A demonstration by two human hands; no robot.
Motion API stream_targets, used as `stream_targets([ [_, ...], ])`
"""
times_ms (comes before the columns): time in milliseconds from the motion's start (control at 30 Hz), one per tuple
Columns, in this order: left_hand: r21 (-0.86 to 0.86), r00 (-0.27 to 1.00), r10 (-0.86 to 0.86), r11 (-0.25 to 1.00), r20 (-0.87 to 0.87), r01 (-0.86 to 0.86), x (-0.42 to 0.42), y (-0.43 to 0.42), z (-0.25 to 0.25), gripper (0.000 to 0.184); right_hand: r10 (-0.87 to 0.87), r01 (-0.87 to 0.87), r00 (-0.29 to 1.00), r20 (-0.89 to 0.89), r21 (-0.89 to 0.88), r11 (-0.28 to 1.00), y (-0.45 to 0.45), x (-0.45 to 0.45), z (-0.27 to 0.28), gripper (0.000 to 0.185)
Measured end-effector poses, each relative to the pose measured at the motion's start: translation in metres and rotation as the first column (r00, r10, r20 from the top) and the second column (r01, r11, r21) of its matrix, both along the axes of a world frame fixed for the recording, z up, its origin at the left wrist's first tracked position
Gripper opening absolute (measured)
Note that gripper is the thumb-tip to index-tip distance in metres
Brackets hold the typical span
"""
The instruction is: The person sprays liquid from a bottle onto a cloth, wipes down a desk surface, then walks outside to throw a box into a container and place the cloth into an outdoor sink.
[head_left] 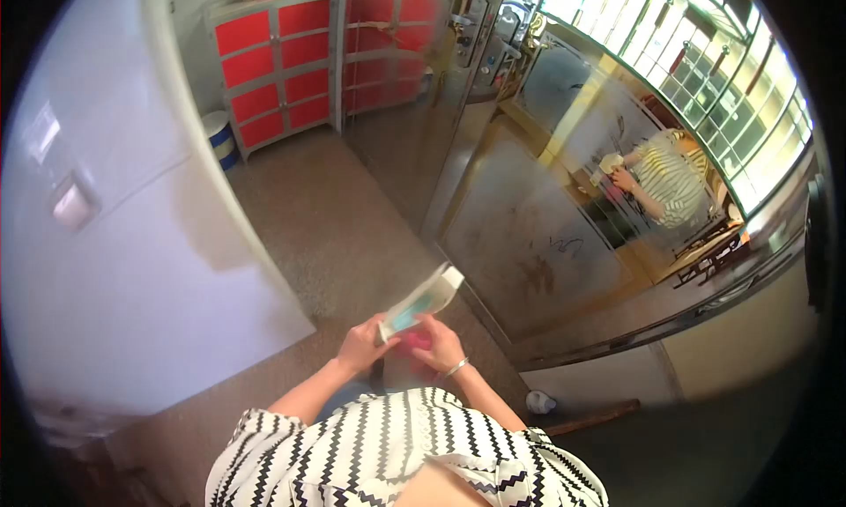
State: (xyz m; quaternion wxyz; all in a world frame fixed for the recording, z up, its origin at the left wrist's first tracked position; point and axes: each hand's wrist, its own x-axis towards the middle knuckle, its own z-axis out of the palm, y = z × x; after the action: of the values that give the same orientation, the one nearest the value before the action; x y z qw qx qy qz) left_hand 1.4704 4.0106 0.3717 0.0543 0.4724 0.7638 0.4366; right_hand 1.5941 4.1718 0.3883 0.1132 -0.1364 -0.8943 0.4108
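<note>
A pale, flat packet (pixel 423 303) with a turquoise patch slants up to the right in front of my body. My left hand (pixel 359 345) is closed on its lower left end. Beside it, my right hand (pixel 438 344), with a bracelet at the wrist, is closed around something pink (pixel 414 340) just below the packet; its fingertips are near the packet's lower edge. What the pink thing is cannot be made out.
A large white panel (pixel 115 199) stands at the left. Behind it are a red-fronted cabinet (pixel 304 58) and a blue-and-white bin (pixel 220 140). A reflective glass door (pixel 520 234) fills the right, with barred windows above. A white object (pixel 539 402) lies low right.
</note>
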Motion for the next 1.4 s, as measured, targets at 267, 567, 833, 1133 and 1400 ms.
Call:
stream_targets([
  [267, -0.162, 0.872, -0.467, 0.881, -0.15, 0.444, -0.242, 0.225, 0.014, 0.056, -0.256, 0.256, 0.967, -0.02, 0.111, 0.96, 0.215, -0.144, -0.032, 0.036],
  [567, 0.293, 0.826, 0.158, 0.956, -0.541, 0.008, -0.391, 0.418, 0.129, 0.039, 0.049, -0.069, 0.992, 0.116, 0.169, 0.983, 0.348, -0.202, -0.075, 0.04],
  [833, 0.291, 0.591, 0.215, 0.956, -0.778, 0.035, -0.506, 0.545, 0.228, 0.046, 0.293, -0.3, 0.954, 0.065, 0.177, 0.937, 0.352, -0.316, -0.088, 0.04],
  [1133, -0.211, 0.443, -0.298, 0.949, -0.846, 0.234, -0.557, 0.56, 0.284, 0.031, 0.177, -0.177, 0.98, 0.095, -0.012, 0.984, 0.325, -0.317, -0.121, 0.033],
  [1400, 0.392, 0.844, 0.011, 0.889, -0.536, 0.237, -0.514, 0.57, 0.231, 0.028, 0.274, -0.19, 0.93, 0.245, -0.317, 0.929, 0.308, -0.33, -0.175, 0.025],
])
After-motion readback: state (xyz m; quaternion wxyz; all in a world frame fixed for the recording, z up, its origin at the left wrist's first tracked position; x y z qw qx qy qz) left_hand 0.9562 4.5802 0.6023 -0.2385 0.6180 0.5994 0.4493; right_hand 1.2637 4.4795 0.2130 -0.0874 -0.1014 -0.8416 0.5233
